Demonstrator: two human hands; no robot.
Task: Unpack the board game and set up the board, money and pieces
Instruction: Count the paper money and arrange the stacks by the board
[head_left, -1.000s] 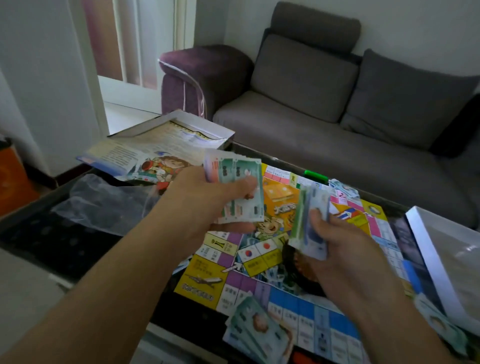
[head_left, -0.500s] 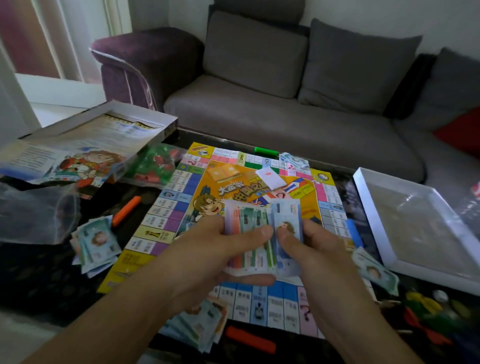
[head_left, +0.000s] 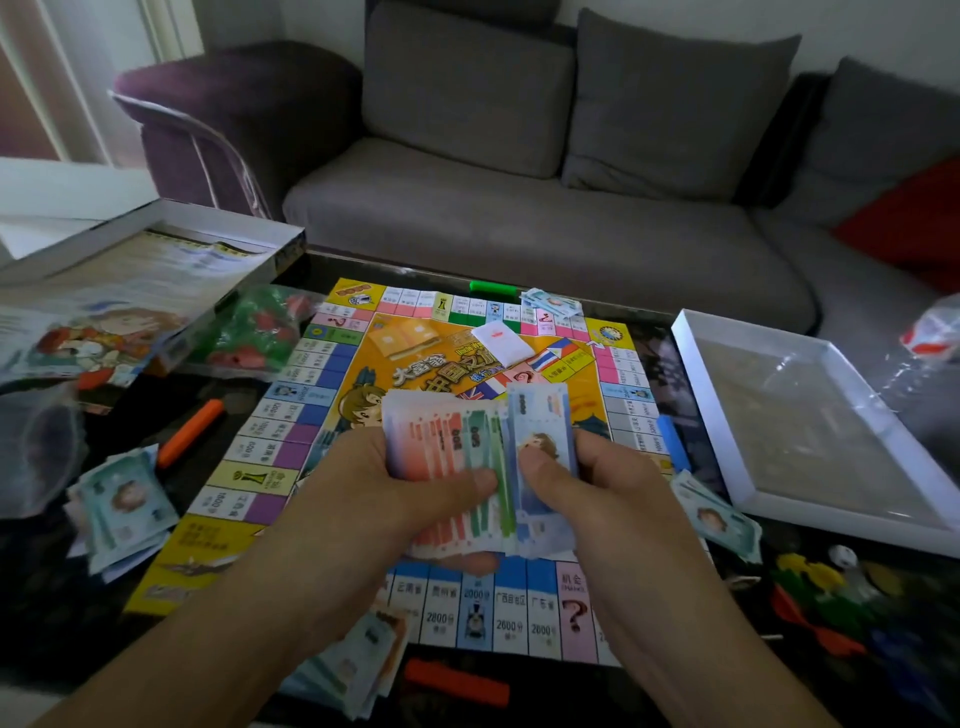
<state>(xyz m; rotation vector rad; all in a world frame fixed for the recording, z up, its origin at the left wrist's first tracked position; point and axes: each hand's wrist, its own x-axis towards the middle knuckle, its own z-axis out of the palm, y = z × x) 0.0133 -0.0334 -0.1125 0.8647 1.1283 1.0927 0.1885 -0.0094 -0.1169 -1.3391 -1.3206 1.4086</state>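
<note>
The colourful game board (head_left: 332, 415) lies unfolded on the dark table. Above its middle I hold a stack of play money (head_left: 447, 452). My left hand (head_left: 384, 499) grips the red and green notes, thumb across them. My right hand (head_left: 597, 493) pinches a blue note (head_left: 540, 410) at the stack's right side. Piles of notes lie at the left (head_left: 124, 514), near front (head_left: 363, 660), right (head_left: 717, 514) and far edge (head_left: 550, 304) of the board. A white card (head_left: 501, 338) sits on the board. A bag of red and green pieces (head_left: 254, 338) lies at the board's far left.
Box lid with rule sheet (head_left: 119, 275) sits far left; the white box tray (head_left: 810, 415) at right. Orange bars (head_left: 189, 431) (head_left: 457, 686), a green bar (head_left: 493, 287) and a blue bar (head_left: 672, 441) flank the board. Loose coloured pieces and a die (head_left: 836, 587) lie at right. A grey sofa (head_left: 519, 208) stands behind.
My hands came together over the board and joined their notes into one stack. The view swung right and down, so the whole board and white tray show.
</note>
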